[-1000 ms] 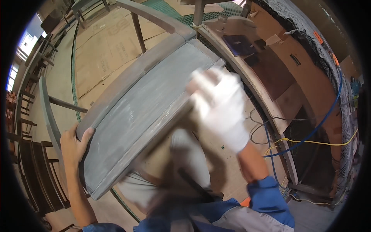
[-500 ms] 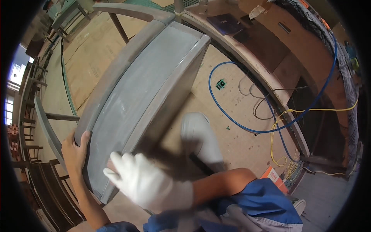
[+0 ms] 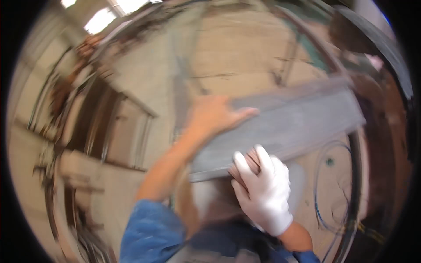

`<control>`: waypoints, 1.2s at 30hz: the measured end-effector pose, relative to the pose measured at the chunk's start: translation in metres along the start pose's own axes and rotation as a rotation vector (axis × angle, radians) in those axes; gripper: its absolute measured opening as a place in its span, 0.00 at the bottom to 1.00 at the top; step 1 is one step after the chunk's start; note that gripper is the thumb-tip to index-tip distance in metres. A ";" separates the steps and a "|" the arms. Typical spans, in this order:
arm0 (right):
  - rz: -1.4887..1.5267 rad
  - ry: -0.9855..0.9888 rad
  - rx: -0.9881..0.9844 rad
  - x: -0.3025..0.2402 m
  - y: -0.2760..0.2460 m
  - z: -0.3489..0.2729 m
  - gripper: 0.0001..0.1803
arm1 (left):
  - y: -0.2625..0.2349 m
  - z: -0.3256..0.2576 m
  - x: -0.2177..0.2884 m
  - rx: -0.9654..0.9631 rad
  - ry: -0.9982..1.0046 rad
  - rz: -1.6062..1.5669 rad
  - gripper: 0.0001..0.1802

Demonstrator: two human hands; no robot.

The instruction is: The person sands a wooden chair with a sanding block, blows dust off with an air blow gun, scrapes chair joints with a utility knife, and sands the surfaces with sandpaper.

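A long grey wooden furniture panel [image 3: 302, 111], flat-faced with a raised edge, stretches slantwise in front of me. My bare left hand [image 3: 215, 115] grips its far edge near the left end, with the thumb on the grey face and the fingers partly hidden and blurred. In a white glove, my right hand [image 3: 265, 188] is closed around a reddish-brown piece of what looks like folded sandpaper [image 3: 246, 166]. It is at the panel's near edge; motion blur hides whether the sandpaper touches the wood.
Dark wooden furniture [image 3: 103, 118] stands on the floor to the left. A blue hose [image 3: 316, 193] loops over the floor at right, beside a long dark edge. Flat cardboard [image 3: 245, 44] lies beyond the panel. Much of the scene is blurred.
The view has swung left, so the panel now runs more across the picture. Both hands remain at the panel, and the sandpaper shows more clearly between the gloved fingers.
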State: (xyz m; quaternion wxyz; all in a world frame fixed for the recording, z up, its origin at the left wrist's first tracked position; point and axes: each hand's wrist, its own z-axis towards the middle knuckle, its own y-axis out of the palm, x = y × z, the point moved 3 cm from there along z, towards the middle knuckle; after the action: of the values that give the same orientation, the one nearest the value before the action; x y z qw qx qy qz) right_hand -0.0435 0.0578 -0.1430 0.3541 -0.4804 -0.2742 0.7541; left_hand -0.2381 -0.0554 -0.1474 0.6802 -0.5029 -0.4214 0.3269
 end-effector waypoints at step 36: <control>0.057 -0.669 -0.673 -0.063 0.055 0.086 0.40 | 0.004 0.041 -0.141 0.281 -0.411 -0.739 0.57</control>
State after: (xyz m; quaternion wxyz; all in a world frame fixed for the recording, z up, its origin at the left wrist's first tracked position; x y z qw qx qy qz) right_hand -0.1191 -0.0312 -0.1180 0.0502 -0.3064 -0.5890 0.7462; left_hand -0.3356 -0.1602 -0.1805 0.7153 -0.1455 -0.6507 0.2090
